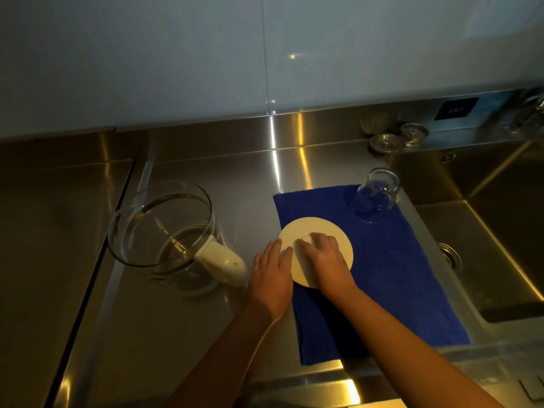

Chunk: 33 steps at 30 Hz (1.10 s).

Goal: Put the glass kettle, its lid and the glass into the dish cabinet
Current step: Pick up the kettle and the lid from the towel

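Glass kettle [164,231] is stood open to the left of both hands, its white handle turned toward them, probably for an easy grasp. The left hand [270,278], fingers nearly straight, is laid against the edge of the lid [312,228], likely to steady it. The right hand [323,257] is curled over the lid's knob. Beyond it, the glass [376,192] is set on the same blue cloth [406,278], seemingly mouth-down to drain.

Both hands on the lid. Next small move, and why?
Probably lift the lid straight up off the blue cloth. The right hand curls round its knob, the left hand rests flat at its left edge. The glass kettle and the glass stand untouched.
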Motion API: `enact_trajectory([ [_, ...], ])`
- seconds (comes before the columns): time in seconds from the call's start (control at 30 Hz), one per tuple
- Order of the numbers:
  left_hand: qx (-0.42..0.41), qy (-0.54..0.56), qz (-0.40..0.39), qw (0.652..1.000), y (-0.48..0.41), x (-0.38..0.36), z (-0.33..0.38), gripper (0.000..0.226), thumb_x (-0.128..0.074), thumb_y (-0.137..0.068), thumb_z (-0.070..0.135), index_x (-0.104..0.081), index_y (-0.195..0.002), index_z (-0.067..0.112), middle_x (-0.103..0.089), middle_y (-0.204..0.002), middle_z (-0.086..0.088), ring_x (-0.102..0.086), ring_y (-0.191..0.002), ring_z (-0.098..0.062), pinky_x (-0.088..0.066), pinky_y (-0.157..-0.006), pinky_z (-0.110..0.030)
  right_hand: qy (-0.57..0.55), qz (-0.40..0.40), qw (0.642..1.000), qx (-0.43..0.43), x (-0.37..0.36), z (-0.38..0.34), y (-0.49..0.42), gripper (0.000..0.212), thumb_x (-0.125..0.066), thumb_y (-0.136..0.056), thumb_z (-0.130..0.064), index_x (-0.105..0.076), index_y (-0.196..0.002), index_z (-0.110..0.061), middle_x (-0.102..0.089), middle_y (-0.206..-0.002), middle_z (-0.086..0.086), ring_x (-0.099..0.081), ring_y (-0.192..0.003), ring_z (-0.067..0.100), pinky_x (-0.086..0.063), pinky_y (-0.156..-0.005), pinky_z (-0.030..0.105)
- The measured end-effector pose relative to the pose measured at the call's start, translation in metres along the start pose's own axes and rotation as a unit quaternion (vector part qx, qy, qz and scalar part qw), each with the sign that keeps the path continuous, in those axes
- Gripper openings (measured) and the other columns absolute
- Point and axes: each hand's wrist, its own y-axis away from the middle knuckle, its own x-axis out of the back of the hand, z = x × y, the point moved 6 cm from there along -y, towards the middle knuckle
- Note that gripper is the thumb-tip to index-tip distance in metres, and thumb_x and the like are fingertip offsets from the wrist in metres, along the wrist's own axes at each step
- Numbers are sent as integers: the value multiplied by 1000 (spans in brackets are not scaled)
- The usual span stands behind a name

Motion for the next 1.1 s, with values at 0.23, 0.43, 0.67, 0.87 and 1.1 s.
enact_trajectory([
  [0.23, -42, -18, 50, 998, 25, -11, -8, 60, -81, -64, 9, -59, -120, 5, -57, -127, -18, -56, -115, -32, -44, -92, -44, 10, 9, 1000, -7, -5, -33, 31, 74, -96, -31, -22, -70, -100, -14, -68, -99, 15, -66, -83, 30, -56, -63, 33],
  [0.43, -51, -18, 50, 997, 43, -4, -11, 68, -88, -54, 14, -62, -116, 6, -60, -123, -16, -59, -111, -30, -45, -91, -40, 31, 18, 999, -9, -4, -41, 36, 76, -96, -30, -21, -71, -101, -13, -68, -98, 17, -67, -82, 31, -56, -61, 31],
  [0.67, -109, 21, 112, 987, 65, 11, -11, 45, -71, -73, 16, -59, -116, 9, -62, -120, -13, -62, -108, -27, -50, -86, -39, 9, 34, 999, -29, 8, -52, 43, 77, -94, -38, -16, -66, -108, -6, -65, -107, 22, -66, -90, 36, -56, -67, 40],
  [0.87, -145, 54, 148, 977, 92, 40, -21, 40, -35, -85, 25, -50, -120, 13, -60, -123, -10, -59, -112, -25, -45, -89, -32, -63, 67, 994, -61, 29, -75, 55, 54, -67, -82, -10, -48, -132, -5, -46, -137, 21, -45, -123, 37, -42, -97, 43],
  [1.1, -134, 91, 168, 972, 117, 57, -52, 40, -38, -87, 25, -58, -117, 9, -61, -121, -11, -60, -110, -23, -46, -89, -31, -187, 105, 976, -25, 53, -119, 50, 48, -59, -89, -20, -44, -135, -11, -50, -133, 10, -44, -122, 22, -33, -95, 25],
])
